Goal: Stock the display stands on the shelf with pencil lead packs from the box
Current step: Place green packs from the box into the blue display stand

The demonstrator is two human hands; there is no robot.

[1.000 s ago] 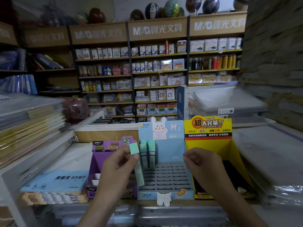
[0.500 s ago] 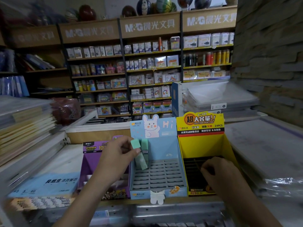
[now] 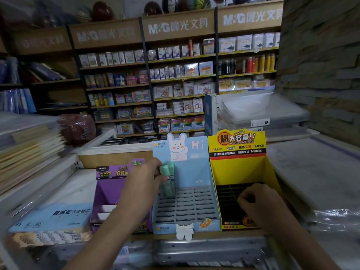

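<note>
Your left hand (image 3: pixel 145 185) pinches a green lead pack (image 3: pixel 164 172) at the blue stand's (image 3: pixel 192 172) back-left slots, mid-frame; right hand (image 3: pixel 261 206) curled over the yellow stand (image 3: pixel 233 172), contents unclear, so probably push the pack home next.

Wall shelving: a dark-framed wooden unit (image 3: pixel 175 84) fills the far wall, its tiers packed with small boxed stationery behind yellow edge strips.
Header boards: wooden panels (image 3: pixel 178 26) along the top of the wall shelving carry pale "M&G" lettering.
Balls: a row of sports balls (image 3: pixel 103 10) sits on top of the wall shelving.
Stone wall: rough grey-brown stonework (image 3: pixel 321 65) stands to the right of the wall shelving.
Side shelves: darker shelves (image 3: pixel 48 80) with blue folders (image 3: pixel 17 100) stand left of the wall shelving.
Paper stacks: in front of the wall shelving, wrapped notebooks (image 3: pixel 29 149) lie at lower left and clear-wrapped sheets (image 3: pixel 263 112) at lower right.
Light: dim, with blurred edges.
</note>
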